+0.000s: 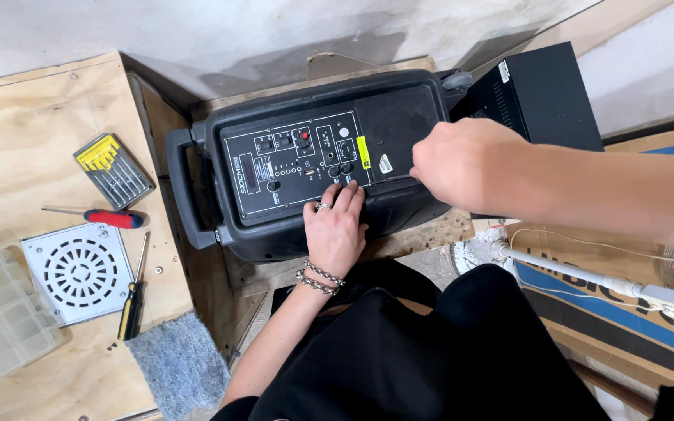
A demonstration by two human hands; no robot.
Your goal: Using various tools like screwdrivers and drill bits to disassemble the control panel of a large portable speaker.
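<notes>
We find the speaker (313, 164) lying on its back on a wooden ledge (399, 242) between the plywood bench (25, 140) and a black box (544, 93), its control panel (294, 164) facing up and its carry handle (185, 187) toward the bench.

Our right hand (462, 164) is curled over the lower right part of the speaker's face, knuckles up; its fingertips are hidden, so we cannot tell whether they pinch a tool or a fastener. Our left hand (335, 226) lies flat, fingers narrow and together, pressing the panel's lower edge beside the knobs; it holds nothing.

In our judgement the step is work at the edge of the blank plate (395, 125) beside the panel. To do it well we judge that the left hand should keep firm downward pressure so the cabinet does not rock on the narrow ledge, and that the right hand should work squarely at the seam, without prying against the knobs or the yellow label (363, 152).

Noted on the bench, well apart from both hands: a round-slotted grille (79, 273), a clear parts box (1, 312), a grey cloth (181, 362), a case of small drivers (113, 170), a red screwdriver (103, 217) and a yellow-handled one (133, 296). Loose screws, if any come free, belong in the parts box.
</notes>
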